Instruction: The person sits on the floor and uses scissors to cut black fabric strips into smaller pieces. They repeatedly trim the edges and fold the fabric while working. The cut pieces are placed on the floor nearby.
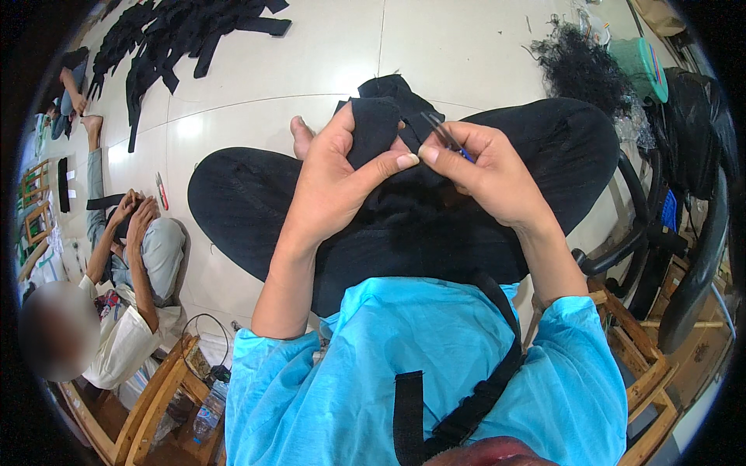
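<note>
In front of my crossed legs, a piece of black fabric is gripped by my left hand, closed with the thumb along the fabric's edge. My right hand is closed around small thread snips with dark blades and a blue part; the blades point up and left. Both thumb tips nearly meet at the fabric's right edge. Whether my right fingertips also pinch the fabric or a thread, I cannot tell. More black cloth lies behind and below my hands, over my black trousers.
A pile of black fabric strips lies on the tiled floor at far left. A heap of black thread scraps sits by a green stool at far right. At left a person handles black cloth near red-handled snips. Wooden frames stand nearby.
</note>
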Demonstrator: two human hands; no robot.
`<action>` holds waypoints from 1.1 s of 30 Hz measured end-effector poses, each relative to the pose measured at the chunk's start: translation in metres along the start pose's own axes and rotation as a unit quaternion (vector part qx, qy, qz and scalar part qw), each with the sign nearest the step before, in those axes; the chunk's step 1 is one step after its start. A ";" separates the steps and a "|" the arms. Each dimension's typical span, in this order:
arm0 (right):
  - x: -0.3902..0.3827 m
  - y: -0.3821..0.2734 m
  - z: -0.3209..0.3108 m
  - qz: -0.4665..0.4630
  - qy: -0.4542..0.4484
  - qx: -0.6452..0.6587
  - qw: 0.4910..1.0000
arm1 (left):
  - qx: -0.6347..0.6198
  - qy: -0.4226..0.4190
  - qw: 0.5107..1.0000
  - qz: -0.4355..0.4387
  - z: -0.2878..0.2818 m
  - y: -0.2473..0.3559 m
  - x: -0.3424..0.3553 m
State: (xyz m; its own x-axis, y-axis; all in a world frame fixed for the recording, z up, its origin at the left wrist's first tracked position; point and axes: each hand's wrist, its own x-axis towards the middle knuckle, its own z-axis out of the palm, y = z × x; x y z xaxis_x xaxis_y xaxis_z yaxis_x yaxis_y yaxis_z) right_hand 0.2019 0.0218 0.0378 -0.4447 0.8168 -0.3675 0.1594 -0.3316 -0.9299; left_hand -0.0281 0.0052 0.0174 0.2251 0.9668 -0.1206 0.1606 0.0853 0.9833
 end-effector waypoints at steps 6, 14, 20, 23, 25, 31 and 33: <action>-0.001 0.008 -0.009 0.014 0.084 0.131 0.988 | -0.002 -0.002 1.000 0.000 -0.001 0.004 -0.002; -0.006 0.002 -0.012 -0.020 0.051 -0.028 0.998 | 0.011 -0.005 1.000 -0.003 -0.002 0.000 0.001; -0.005 0.001 -0.013 -0.066 0.016 -0.093 0.993 | 0.001 -0.002 1.000 -0.010 -0.003 -0.002 0.002; -0.004 -0.001 -0.015 -0.057 0.025 -0.104 0.993 | 0.023 -0.031 0.999 -0.008 -0.007 0.004 0.001; -0.004 -0.002 -0.015 -0.043 0.024 -0.103 0.993 | 0.011 -0.043 0.999 -0.002 -0.006 0.005 0.000; 0.002 -0.004 -0.006 -0.073 0.006 -0.083 0.994 | 0.008 -0.027 1.000 0.002 -0.001 0.006 0.000; 0.002 -0.003 -0.004 -0.085 0.003 -0.091 0.992 | 0.042 -0.019 0.999 0.007 -0.001 0.002 -0.001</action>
State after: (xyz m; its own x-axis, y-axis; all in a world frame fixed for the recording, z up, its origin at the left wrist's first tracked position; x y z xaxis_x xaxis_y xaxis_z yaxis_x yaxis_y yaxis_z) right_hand 0.2039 0.0270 0.0400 -0.4741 0.8562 -0.2051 0.2400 -0.0985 -0.9658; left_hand -0.0290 0.0048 0.0199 0.2630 0.9580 -0.1142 0.2378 0.0504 0.9700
